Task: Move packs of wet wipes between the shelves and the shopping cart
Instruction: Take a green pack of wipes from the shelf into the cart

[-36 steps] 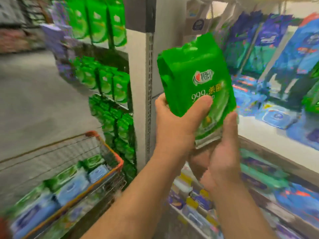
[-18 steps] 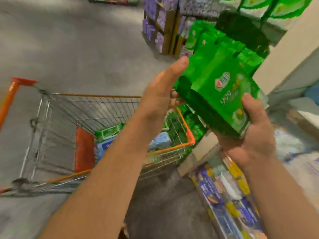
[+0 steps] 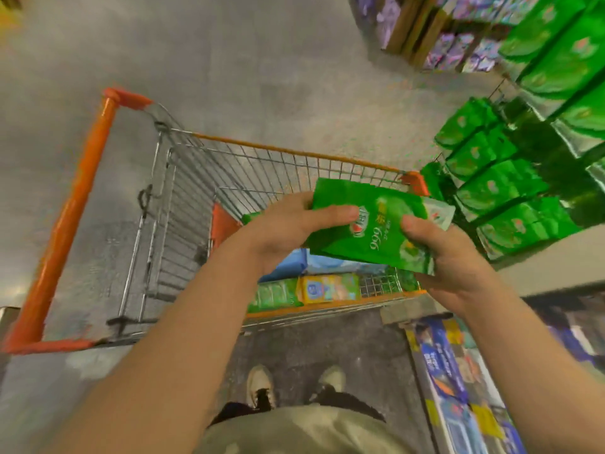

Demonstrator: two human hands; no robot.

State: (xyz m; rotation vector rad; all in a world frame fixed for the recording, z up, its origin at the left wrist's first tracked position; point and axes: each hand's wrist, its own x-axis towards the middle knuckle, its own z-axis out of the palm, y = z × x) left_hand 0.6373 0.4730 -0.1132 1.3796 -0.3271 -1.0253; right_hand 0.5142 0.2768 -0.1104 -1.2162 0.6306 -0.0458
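**Ana:** Head view first, biggest thing: the shopping cart (image 3: pixel 183 178) stands on the left, side-on to the person, its orange handle at the far left. Why parked so?

**Ben:** I judge it sits hard against the shelf end so a pack needs only a short swing from shelf to basket. The shelves (image 3: pixel 537 250) on the right carry rows of green packs (image 3: pixel 501 188) stacked face out, easy to pull one at a time.

**Ana:** And inside the basket?

**Ben:** Near its right end lie a blue pack (image 3: pixel 294 265), a yellow pack (image 3: pixel 329 287) and a flat green pack (image 3: pixel 275 294), laid side by side, probably to leave room on top.

**Ana:** Now the held one.

**Ben:** The green wipes pack (image 3: pixel 370 227) hangs above the basket's right end, over those packs and touching none of them that I can see. The left hand (image 3: pixel 288 231) grips its left edge, thumb across the front. The right hand (image 3: pixel 448 253) cups the near right corner, thumb pressed on the face. Two hands keep a soft, floppy pack level; it looks about to be lowered in.
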